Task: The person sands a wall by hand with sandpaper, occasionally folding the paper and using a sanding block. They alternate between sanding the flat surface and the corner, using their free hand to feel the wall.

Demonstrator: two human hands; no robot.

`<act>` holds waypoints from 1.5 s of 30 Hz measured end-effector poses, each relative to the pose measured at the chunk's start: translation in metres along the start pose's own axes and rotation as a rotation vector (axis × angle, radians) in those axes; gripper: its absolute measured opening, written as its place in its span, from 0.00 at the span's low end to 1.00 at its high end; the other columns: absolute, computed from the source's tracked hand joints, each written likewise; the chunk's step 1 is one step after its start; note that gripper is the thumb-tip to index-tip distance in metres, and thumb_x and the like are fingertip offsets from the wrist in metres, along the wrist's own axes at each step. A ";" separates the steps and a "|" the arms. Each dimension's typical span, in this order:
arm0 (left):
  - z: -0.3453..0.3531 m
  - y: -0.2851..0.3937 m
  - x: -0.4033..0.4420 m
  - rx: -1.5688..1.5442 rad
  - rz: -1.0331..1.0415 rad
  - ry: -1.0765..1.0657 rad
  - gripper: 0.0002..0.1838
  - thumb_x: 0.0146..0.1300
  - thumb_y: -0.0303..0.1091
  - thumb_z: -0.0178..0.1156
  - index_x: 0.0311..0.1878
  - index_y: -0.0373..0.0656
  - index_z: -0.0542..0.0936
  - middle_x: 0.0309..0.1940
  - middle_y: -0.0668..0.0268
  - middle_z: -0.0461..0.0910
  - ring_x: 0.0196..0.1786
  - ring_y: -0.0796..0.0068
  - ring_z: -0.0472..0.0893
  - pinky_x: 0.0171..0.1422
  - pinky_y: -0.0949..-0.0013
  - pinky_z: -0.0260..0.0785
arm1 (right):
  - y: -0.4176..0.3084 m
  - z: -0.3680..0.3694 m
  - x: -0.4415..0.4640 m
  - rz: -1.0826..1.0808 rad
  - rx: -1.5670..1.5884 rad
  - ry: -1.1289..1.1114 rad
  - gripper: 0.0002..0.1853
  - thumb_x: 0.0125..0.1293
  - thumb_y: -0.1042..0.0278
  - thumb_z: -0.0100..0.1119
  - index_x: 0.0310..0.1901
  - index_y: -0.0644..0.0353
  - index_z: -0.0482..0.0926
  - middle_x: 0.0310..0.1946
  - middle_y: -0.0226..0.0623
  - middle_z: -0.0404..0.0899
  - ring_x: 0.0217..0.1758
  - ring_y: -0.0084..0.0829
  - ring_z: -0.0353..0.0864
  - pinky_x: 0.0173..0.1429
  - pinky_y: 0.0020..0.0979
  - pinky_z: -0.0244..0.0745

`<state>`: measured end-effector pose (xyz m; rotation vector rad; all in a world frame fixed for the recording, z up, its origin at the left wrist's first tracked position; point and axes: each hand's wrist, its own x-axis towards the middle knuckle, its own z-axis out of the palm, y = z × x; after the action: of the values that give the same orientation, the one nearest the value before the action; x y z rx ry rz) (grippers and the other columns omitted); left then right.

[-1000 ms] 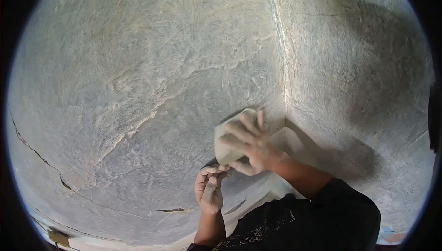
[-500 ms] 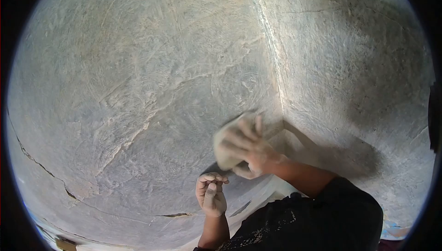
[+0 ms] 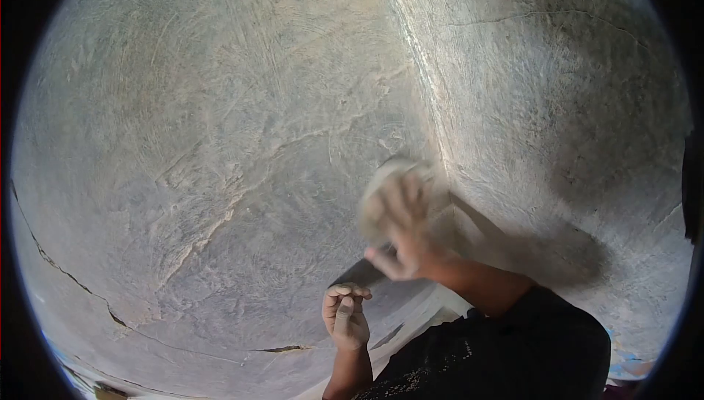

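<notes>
My right hand (image 3: 407,235) is spread over a pale flat pad (image 3: 372,213) and holds it against the grey plastered wall (image 3: 220,121), just left of the corner. Both hand and pad are blurred by motion, so whether the pad is cloth, paper or sponge does not show. Lower and to the left, my left hand (image 3: 347,318) is closed close to the wall, fingers curled over and thumb against them. Dust coats its fingers. Anything inside that grip is hidden. A dark patch, perhaps a shadow, lies just above it.
A rough corner seam (image 3: 422,55) runs down between two wall faces. A raised ridge (image 3: 220,217) crosses the left face. Below it a long crack (image 3: 66,275) widens into a gap (image 3: 282,349). My black sleeve (image 3: 543,341) fills the lower right.
My right hand and the pad have shifted up and to the right along the wall, nearer the corner. My left hand keeps its curled shape and sits slightly farther right and lower.
</notes>
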<state>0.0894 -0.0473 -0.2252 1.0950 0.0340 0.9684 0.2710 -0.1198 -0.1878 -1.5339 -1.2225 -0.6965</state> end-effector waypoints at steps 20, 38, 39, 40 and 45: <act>-0.003 0.000 0.002 0.016 -0.043 -0.073 0.11 0.64 0.32 0.55 0.47 0.36 0.75 0.42 0.56 0.78 0.46 0.64 0.78 0.51 0.62 0.71 | 0.020 -0.007 0.025 -0.285 -0.033 -0.132 0.32 0.59 0.48 0.54 0.63 0.56 0.69 0.70 0.52 0.54 0.76 0.64 0.40 0.67 0.76 0.26; 0.003 -0.006 0.006 0.105 -0.163 -0.152 0.22 0.64 0.38 0.57 0.58 0.36 0.72 0.53 0.55 0.77 0.55 0.61 0.78 0.57 0.58 0.71 | 0.017 -0.004 0.028 -0.182 0.028 -0.283 0.38 0.60 0.39 0.47 0.65 0.60 0.65 0.71 0.57 0.50 0.77 0.63 0.27 0.69 0.70 0.16; 0.006 -0.004 0.005 0.116 -0.157 -0.131 0.22 0.64 0.38 0.57 0.58 0.36 0.72 0.53 0.55 0.77 0.55 0.61 0.78 0.57 0.58 0.71 | 0.016 0.008 0.031 -0.132 0.099 -0.009 0.35 0.61 0.41 0.46 0.65 0.54 0.66 0.71 0.53 0.52 0.76 0.62 0.32 0.69 0.70 0.20; 0.005 -0.006 0.005 0.116 -0.152 -0.124 0.22 0.64 0.38 0.57 0.58 0.36 0.72 0.53 0.55 0.77 0.55 0.61 0.78 0.57 0.58 0.71 | 0.015 0.015 0.032 -0.077 0.171 0.267 0.31 0.63 0.42 0.46 0.65 0.48 0.68 0.72 0.49 0.53 0.75 0.61 0.37 0.70 0.70 0.23; 0.008 0.000 0.007 0.101 -0.150 -0.135 0.20 0.64 0.38 0.57 0.55 0.36 0.73 0.53 0.54 0.77 0.55 0.59 0.78 0.56 0.59 0.72 | 0.017 0.001 0.024 -0.294 0.043 -0.192 0.33 0.64 0.44 0.45 0.68 0.53 0.66 0.74 0.51 0.48 0.78 0.58 0.26 0.71 0.61 0.09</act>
<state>0.0970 -0.0485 -0.2187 1.2306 0.0550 0.7636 0.2942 -0.1095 -0.1730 -1.4240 -1.6195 -0.7179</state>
